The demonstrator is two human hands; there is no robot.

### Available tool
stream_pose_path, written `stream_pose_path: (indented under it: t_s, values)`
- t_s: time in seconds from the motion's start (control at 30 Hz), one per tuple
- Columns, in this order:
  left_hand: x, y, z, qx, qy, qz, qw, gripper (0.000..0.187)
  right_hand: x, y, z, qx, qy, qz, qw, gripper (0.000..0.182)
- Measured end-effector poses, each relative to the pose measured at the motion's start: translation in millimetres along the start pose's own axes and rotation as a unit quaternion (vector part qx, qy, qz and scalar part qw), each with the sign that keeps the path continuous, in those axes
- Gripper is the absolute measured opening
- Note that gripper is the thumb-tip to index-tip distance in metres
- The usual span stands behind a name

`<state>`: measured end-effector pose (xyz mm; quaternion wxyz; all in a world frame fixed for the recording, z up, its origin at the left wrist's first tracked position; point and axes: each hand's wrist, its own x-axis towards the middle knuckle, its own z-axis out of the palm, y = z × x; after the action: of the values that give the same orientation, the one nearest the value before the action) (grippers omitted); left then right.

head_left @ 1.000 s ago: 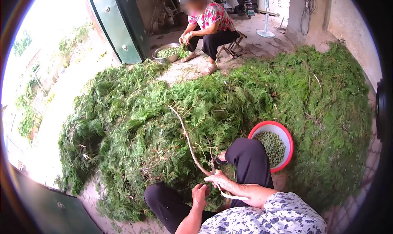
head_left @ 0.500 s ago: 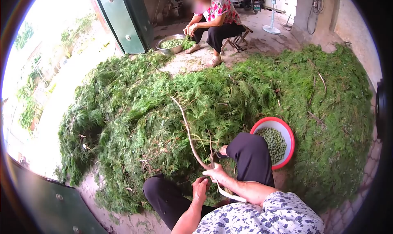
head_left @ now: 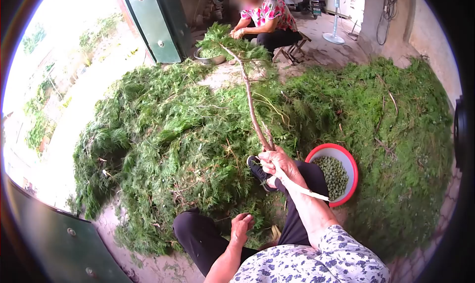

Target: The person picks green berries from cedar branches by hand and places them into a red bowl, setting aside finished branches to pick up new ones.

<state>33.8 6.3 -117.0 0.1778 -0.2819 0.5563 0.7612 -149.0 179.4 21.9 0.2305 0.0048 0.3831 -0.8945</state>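
My right hand (head_left: 282, 165) grips the butt of a leafy branch (head_left: 251, 99), its fingers wrapped round the bark. A pale peeled strip of wood (head_left: 308, 192) trails back from this hand over my forearm. The branch is raised away from me, its green needle foliage (head_left: 220, 33) up in front of the other person. Low near my left knee, my left hand (head_left: 241, 227) has its fingers curled in, and nothing shows in them. A red-rimmed tub (head_left: 354, 176) stands right of my right knee with small green cones (head_left: 332, 178) in it.
Cut green branches (head_left: 163, 134) cover the ground before me and to the right. Opposite, a person (head_left: 272, 18) sits on a low folding stool (head_left: 295, 48) beside a metal basin (head_left: 213, 60). A green metal door (head_left: 158, 25) stands at left, a fan stand (head_left: 335, 23) farther back.
My right hand has moved forward and right, lifting the branch out of the pile so its leafy end is raised. My left hand has parted from the branch and stayed low.
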Motion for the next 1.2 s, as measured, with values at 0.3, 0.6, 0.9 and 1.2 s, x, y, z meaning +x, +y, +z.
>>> stream_pose_path:
  t_s: [0.3, 0.6, 0.9, 1.2]
  values:
    - [7, 10, 0, -0.068, 0.076, 0.041, 0.994, 0.034, -61, 91, -21, -0.192, 0.048, 0.106, 0.974, 0.032]
    - [3, 12, -1, -0.068, 0.093, 0.04, 0.993, 0.03, -66, 133, -27, -0.253, 0.052, 0.2, 0.945, 0.044]
    - [6, 5, 3, -0.044, 0.078, 0.045, 0.995, 0.027, -71, 148, -36, -0.333, 0.039, 0.221, 0.916, 0.059]
    - [23, 37, -3, -0.094, 0.24, 0.114, 0.959, 0.024, -89, 159, -37, -0.387, 0.125, 0.264, 0.874, 0.043]
